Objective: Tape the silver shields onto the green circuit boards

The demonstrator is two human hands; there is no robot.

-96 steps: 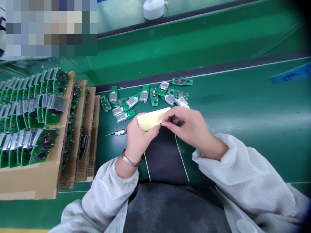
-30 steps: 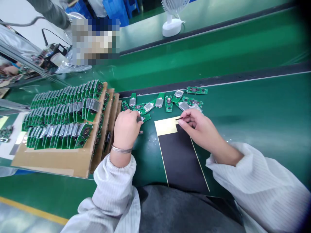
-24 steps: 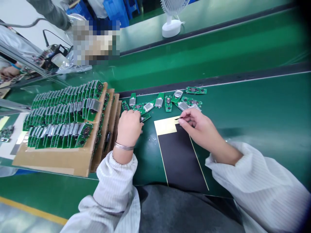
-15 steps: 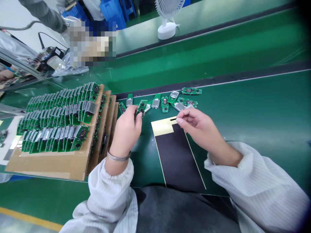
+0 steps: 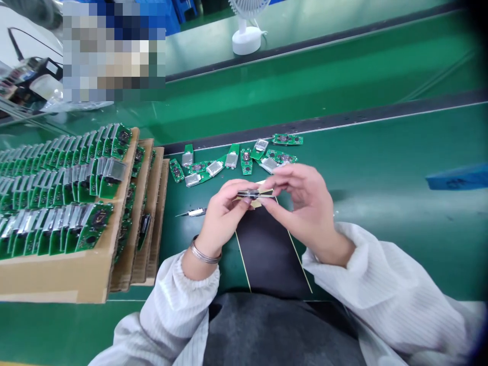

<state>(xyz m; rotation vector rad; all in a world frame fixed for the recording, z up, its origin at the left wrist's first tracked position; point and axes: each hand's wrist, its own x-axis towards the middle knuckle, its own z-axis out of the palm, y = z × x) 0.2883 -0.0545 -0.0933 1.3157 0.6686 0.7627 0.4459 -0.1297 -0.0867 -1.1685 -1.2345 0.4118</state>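
My left hand (image 5: 229, 206) is closed on a green circuit board (image 5: 249, 193), held nearly edge-on. My right hand (image 5: 301, 195) meets the board's right end, thumb and fingertips pinching a small black strip (image 5: 267, 192) against or beside it; exact contact is hard to see. Below both hands lies a sheet of black stickers (image 5: 267, 249) on yellow backing, its top partly hidden by my fingers. A slim pointed tool (image 5: 196, 212), perhaps tweezers, rests left of my left hand. Several loose circuit boards (image 5: 231, 156) with silver batteries are scattered beyond.
Cardboard racks (image 5: 91, 274) filled with rows of upright boards stand at the left. A blue object (image 5: 457, 178) lies at the right. Across the green bench are a white fan (image 5: 246, 39) and a blurred-out person (image 5: 110, 51) at upper left.
My left hand has brought its board rightward, over the sticker sheet. My right hand has lifted a black strip off the backing to the board. The view has turned slightly right.
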